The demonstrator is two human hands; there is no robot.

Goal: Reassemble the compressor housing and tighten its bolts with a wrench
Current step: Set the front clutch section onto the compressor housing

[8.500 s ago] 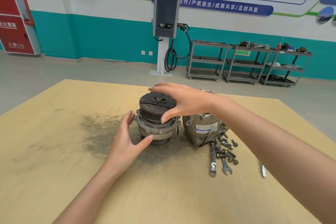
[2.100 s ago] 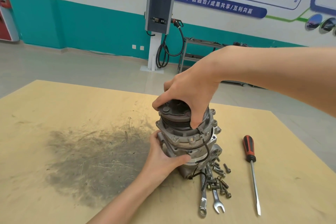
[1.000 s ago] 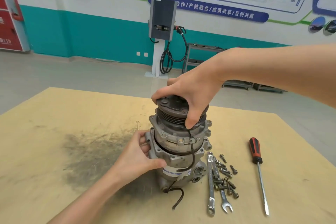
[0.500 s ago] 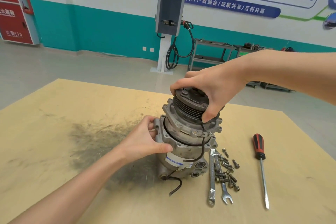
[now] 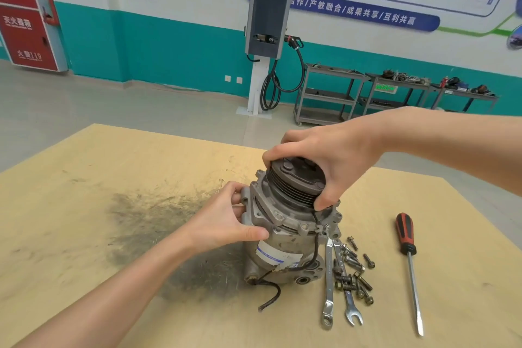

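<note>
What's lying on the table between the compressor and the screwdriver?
In the head view, two wrenches and a scatter of loose bolts lie between the compressor and the screwdriver; then bare table.

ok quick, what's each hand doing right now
Left hand: grips the housing flange.
Right hand: grips the pulley from above.
</note>
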